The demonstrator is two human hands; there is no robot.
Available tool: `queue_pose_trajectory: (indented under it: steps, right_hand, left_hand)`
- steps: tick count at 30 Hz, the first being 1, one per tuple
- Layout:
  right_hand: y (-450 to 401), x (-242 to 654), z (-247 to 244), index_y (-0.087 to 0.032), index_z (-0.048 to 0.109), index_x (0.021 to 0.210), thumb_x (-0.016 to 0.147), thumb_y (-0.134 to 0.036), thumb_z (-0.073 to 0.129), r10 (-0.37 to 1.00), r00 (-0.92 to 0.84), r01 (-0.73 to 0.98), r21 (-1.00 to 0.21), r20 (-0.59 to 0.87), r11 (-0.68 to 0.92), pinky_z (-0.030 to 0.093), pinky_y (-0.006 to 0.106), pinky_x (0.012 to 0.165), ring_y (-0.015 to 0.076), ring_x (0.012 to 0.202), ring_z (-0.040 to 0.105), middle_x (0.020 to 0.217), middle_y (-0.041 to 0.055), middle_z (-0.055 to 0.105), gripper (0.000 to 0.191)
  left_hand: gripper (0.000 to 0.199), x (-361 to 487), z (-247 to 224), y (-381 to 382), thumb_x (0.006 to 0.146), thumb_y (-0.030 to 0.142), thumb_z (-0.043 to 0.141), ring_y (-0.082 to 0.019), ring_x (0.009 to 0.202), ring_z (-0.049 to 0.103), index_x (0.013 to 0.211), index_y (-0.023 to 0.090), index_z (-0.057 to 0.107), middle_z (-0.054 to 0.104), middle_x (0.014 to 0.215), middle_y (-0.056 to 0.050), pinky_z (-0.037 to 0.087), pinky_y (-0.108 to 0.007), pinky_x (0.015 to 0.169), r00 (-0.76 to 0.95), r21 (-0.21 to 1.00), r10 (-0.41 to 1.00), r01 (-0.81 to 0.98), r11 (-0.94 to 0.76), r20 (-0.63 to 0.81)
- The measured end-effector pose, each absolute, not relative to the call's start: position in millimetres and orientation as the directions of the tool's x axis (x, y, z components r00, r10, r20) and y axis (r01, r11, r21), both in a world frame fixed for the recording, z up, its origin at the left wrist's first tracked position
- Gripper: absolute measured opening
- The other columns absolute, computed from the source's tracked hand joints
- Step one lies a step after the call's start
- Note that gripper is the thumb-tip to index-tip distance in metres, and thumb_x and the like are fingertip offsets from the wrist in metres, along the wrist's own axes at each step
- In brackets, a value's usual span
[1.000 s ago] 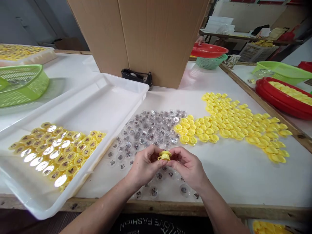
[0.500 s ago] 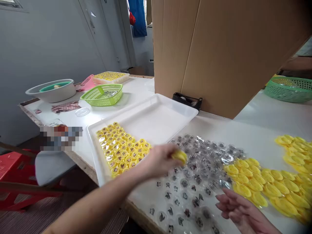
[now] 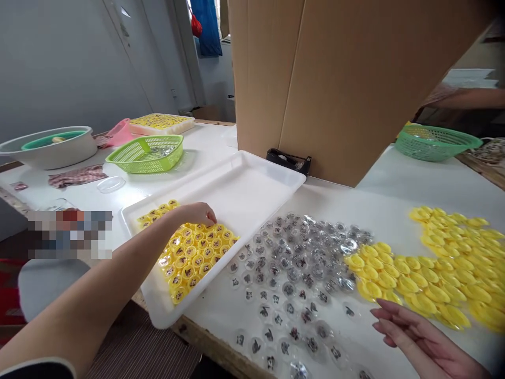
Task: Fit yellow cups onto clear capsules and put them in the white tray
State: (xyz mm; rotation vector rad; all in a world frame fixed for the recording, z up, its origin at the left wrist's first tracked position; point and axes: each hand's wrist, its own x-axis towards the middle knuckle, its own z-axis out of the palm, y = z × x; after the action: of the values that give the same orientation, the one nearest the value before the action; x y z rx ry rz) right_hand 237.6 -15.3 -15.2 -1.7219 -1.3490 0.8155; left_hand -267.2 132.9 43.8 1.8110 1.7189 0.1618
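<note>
Yellow discs (image 3: 196, 251) with printed tops fill part of the tray (image 3: 246, 187), the left hand (image 3: 199, 213) at their far edge, its fingers too hidden to tell whether clamped or apart. Clear discs (image 3: 290, 263) and yellow cups (image 3: 418, 281) cover the bench (image 3: 363, 210), the right hand (image 3: 420, 339) beside the cups, fingers slightly apart.

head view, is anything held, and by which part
The left hand hides its grip, so that cannot be told; the right hand holds nothing.
</note>
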Motion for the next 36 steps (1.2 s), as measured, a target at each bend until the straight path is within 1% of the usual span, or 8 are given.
queue_pose_trajectory:
  steps: [5, 10, 12, 17, 21, 24, 30, 36]
  right_hand:
    - [-18.8, 258.3, -9.1, -0.019, 0.063, 0.098, 0.083, -0.045, 0.054, 0.946, 0.218, 0.772, -0.636, 0.239, -0.017, 0.056, 0.037, 0.072, 0.0233, 0.077, 0.066, 0.089, 0.0075, 0.067, 0.032]
    - [-12.3, 261.7, -8.3, -0.016, 0.059, 0.104, 0.079, -0.038, 0.061, 0.957, 0.183, 0.891, -0.449, 0.223, -0.066, 0.050, 0.036, 0.061, 0.0201, 0.066, 0.057, 0.088, 0.0069, 0.058, 0.033]
    - [-5.0, 258.8, -8.1, -0.016, 0.056, 0.108, 0.081, -0.036, 0.060, 0.962, 0.168, 0.911, -0.406, 0.217, -0.067, 0.049, 0.036, 0.062, 0.0202, 0.069, 0.056, 0.091, 0.0073, 0.057, 0.034]
    - [15.7, 257.0, -4.4, -0.017, 0.060, 0.099, 0.079, -0.023, 0.060, 0.977, 0.116, 0.932, -0.361, 0.179, -0.045, 0.045, 0.033, 0.062, 0.0194, 0.068, 0.055, 0.082, 0.0040, 0.055, 0.021]
    - [4.8, 250.6, 11.1, -0.017, 0.060, 0.093, 0.077, -0.018, 0.061, 0.987, 0.045, 0.917, -0.398, 0.151, 0.019, 0.046, 0.034, 0.062, 0.0191, 0.068, 0.055, 0.081, 0.0025, 0.051, 0.017]
    - [-17.7, 225.6, 34.9, -0.021, 0.059, 0.099, 0.078, -0.015, 0.063, 0.985, -0.117, 0.856, -0.491, 0.126, 0.164, 0.047, 0.029, 0.065, 0.0160, 0.073, 0.055, 0.088, 0.0014, 0.053, 0.022]
    - [-30.3, 179.0, 59.6, -0.024, 0.059, 0.111, 0.083, -0.011, 0.061, 0.898, -0.399, 0.509, -0.770, 0.186, 0.385, 0.049, 0.029, 0.070, 0.0155, 0.079, 0.056, 0.092, 0.0018, 0.053, 0.031]
    - [-11.9, 199.2, 18.4, -0.017, 0.060, 0.101, 0.078, -0.015, 0.066, 0.977, -0.178, 0.739, -0.639, 0.120, 0.214, 0.049, 0.039, 0.071, 0.0224, 0.080, 0.055, 0.093, 0.0063, 0.053, 0.024]
  left_hand:
    - [0.013, -262.7, 51.8, 123.6, 0.071, 0.021, 0.061, -0.018, 0.073, 0.059, 0.080, 0.020, 0.070, 0.067, 0.077, -0.001, 0.041, -0.023, 0.067, 0.074, 0.439, 0.989, 0.899, -0.009, -0.131]
    - [0.034, -204.0, 81.0, 80.7, 0.081, 0.057, 0.046, -0.021, 0.061, 0.055, 0.097, 0.034, 0.065, 0.064, 0.073, 0.002, 0.036, -0.027, 0.054, -0.079, 0.374, 0.969, 0.927, -0.014, 0.233]
    - [0.031, -160.2, 90.6, 50.5, 0.079, 0.058, 0.051, -0.019, 0.065, 0.057, 0.097, 0.036, 0.064, 0.065, 0.083, 0.006, 0.041, -0.028, 0.059, 0.028, 0.488, 0.966, 0.859, -0.156, 0.259]
    - [0.020, -59.3, 70.2, 11.7, 0.086, 0.041, 0.055, -0.017, 0.081, 0.060, 0.098, 0.030, 0.066, 0.066, 0.095, 0.000, 0.048, -0.026, 0.069, 0.344, 0.781, 0.935, 0.562, -0.274, 0.081]
    - [0.020, -28.9, 40.2, 11.9, 0.085, 0.037, 0.055, -0.017, 0.071, 0.060, 0.096, 0.025, 0.066, 0.066, 0.082, -0.003, 0.046, -0.025, 0.060, 0.305, 0.858, 0.943, 0.511, -0.045, -0.132]
    - [0.027, -18.3, 25.6, 8.3, 0.088, 0.039, 0.051, -0.016, 0.070, 0.061, 0.103, 0.018, 0.060, 0.065, 0.093, -0.008, 0.049, -0.024, 0.058, 0.378, 0.940, 0.863, 0.195, 0.281, -0.336]
    - [0.029, -5.6, 6.2, 3.2, 0.093, 0.031, 0.046, -0.015, 0.064, 0.064, 0.103, 0.007, 0.057, 0.062, 0.080, -0.013, 0.051, -0.015, 0.052, 0.723, 0.599, 0.599, -0.323, 0.733, -0.343]
    - [0.026, -18.8, 9.2, 13.4, 0.093, 0.019, 0.045, -0.020, 0.079, 0.067, 0.114, 0.006, 0.051, 0.062, 0.103, -0.021, 0.056, -0.019, 0.066, 0.580, 0.559, 0.735, -0.500, 0.662, -0.351]
